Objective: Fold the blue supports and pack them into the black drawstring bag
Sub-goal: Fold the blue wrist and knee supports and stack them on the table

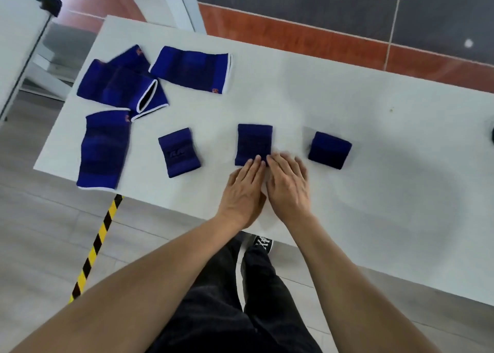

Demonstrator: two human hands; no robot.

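Three folded blue supports lie in a row on the white table (347,219): the left one (178,152), the middle one (254,141), the right one (329,150). My left hand (244,189) and my right hand (290,184) lie flat side by side, fingers stretched, fingertips touching the near edge of the middle folded support. Neither hand grips anything. Several unfolded blue supports with white hems lie at the table's left: one (191,69) at the back, two overlapping (117,85), one (104,149) at the near left corner. A dark object (492,134) barely shows at the right edge; I cannot tell what it is.
The table's near edge runs diagonally just behind my wrists. A yellow-black striped tape (96,248) crosses the floor on the left. A stand with a black furry top (48,2) rises at the far left. My legs and a shoe (263,243) show below the table.
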